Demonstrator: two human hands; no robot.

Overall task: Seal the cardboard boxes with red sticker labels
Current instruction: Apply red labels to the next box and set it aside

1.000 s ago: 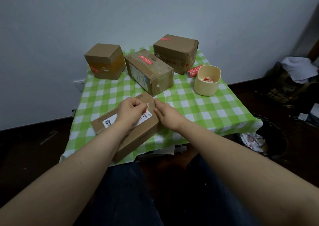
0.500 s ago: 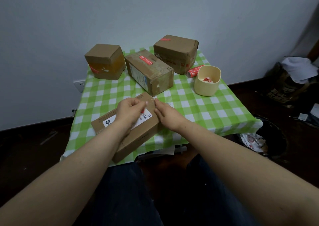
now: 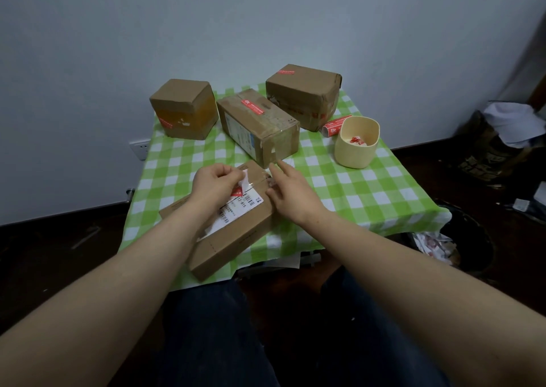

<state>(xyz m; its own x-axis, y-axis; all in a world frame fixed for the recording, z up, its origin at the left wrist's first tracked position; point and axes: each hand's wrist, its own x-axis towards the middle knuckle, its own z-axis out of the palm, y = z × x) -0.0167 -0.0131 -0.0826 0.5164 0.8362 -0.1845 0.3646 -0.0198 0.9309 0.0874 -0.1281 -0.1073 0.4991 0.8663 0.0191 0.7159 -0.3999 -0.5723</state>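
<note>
Cup (image 3: 356, 144) right of boxes (image 3: 257, 126)

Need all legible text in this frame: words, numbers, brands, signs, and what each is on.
"12-815": white shipping label on the near box.
Rest of that label, barcodes and small print: too small.
Red sticker over the near box: white print, blurred.
Red stickers on the left box, middle box, right box: blurred.
Red roll by the cup: blurred.
Pale side label on the middle box: unreadable.

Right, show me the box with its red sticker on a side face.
The cube-shaped box at far left: its red sticker sits low on the front face; the others' are on top.
</note>
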